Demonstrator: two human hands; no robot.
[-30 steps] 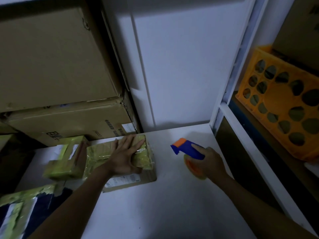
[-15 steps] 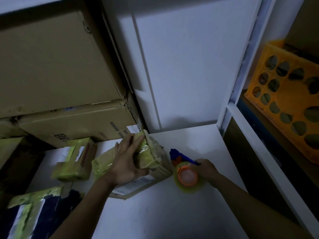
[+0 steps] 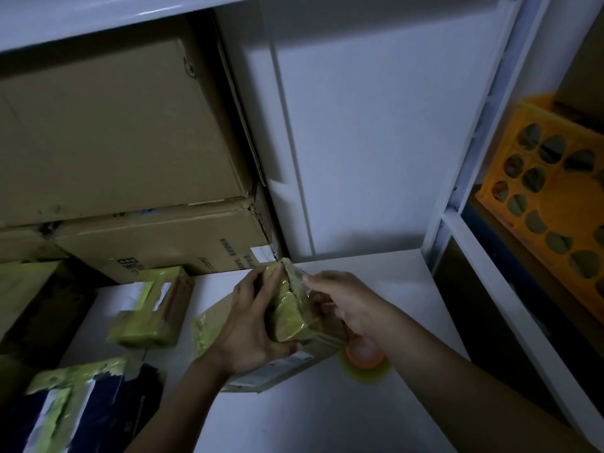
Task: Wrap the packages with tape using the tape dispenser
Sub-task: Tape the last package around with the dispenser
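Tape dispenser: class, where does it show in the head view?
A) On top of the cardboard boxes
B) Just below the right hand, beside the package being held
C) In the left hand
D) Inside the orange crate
B: the tape dispenser, with its orange hub and yellowish roll, shows just under the right hand, at the lower right edge of the package that the left hand grips.

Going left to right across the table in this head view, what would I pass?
Dark taped parcel → small taped package → left hand → right hand → orange crate.
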